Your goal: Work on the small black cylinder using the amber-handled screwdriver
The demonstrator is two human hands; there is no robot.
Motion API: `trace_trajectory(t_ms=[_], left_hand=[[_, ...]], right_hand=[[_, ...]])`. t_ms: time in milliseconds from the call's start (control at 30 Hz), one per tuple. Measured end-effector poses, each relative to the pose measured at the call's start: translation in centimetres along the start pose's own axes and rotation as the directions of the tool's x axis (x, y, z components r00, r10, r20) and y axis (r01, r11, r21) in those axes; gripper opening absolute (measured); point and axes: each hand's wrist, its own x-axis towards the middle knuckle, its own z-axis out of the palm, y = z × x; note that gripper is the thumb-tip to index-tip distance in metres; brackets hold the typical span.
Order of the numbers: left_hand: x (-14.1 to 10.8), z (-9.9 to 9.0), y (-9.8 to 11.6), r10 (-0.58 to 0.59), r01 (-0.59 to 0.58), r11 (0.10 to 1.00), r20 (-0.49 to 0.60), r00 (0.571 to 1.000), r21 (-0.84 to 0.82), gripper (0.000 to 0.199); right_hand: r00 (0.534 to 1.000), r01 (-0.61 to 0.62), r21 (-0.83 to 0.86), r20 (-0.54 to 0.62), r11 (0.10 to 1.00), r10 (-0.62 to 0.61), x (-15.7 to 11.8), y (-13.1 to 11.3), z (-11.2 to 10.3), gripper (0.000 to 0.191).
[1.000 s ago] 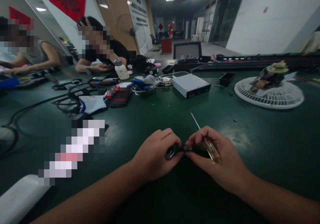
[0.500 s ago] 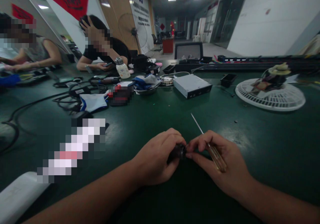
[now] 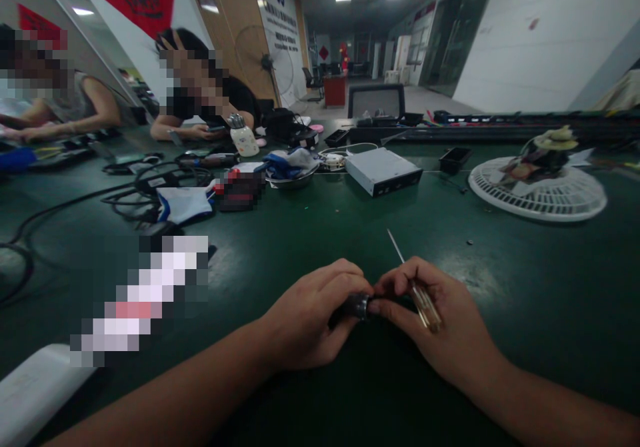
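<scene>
My left hand (image 3: 320,314) is closed round a small dark cylindrical part (image 3: 357,306), whose shiny end points right. Most of that part is hidden by the fingers, so its kind does not show. My right hand (image 3: 445,314) carries a screwdriver (image 3: 426,306) with a clear amber handle, tucked between the fingers and the palm. Its thin metal shaft slants up and left, away from the part. Thumb and fingertips of the right hand pinch at the end of the dark part; anything between them is too small to make out.
Beyond my hands lie a silver disc drive (image 3: 383,170), a white fan grille (image 3: 540,190) with a motor on it, and a metal bowl (image 3: 293,179) with cloth. Cables (image 3: 150,180) and a white-blue cloth (image 3: 185,204) lie left. Two people sit at the far left.
My right hand has shifted slightly left, and the screwdriver it holds has turned a little steeper. My left hand stays nearly in place on the dark part. The view has moved slightly.
</scene>
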Motion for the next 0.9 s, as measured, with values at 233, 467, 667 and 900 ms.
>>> trace_trajectory(t_ms=[233, 467, 667, 900], left_hand=[[-0.05, 0.07, 0.05, -0.021, 0.022, 1.0, -0.044, 0.999, 0.01, 0.029], [-0.08, 0.18, 0.18, -0.004, 0.005, 1.0, -0.034, 0.999, 0.029, 0.03], [-0.12, 0.23, 0.21, 0.011, -0.015, 0.998, -0.058, 0.998, -0.065, 0.034], [-0.01, 0.14, 0.13, 0.02, -0.022, 0.987, -0.015, 1.0, -0.158, 0.04]], right_hand=[[0.997, 0.009, -0.01, -0.07, 1.0, -0.009, -0.01, -0.24, 0.04, 0.025], [0.998, 0.035, 0.039, -0.05, 0.999, -0.033, -0.2, -0.33, 0.07, 0.029], [0.996, 0.079, 0.062, -0.053, 0.995, -0.075, -0.2, -0.71, 0.28, 0.036], [0.993, 0.107, -0.003, -0.044, 0.994, -0.107, -0.19, -0.55, 0.17, 0.036]])
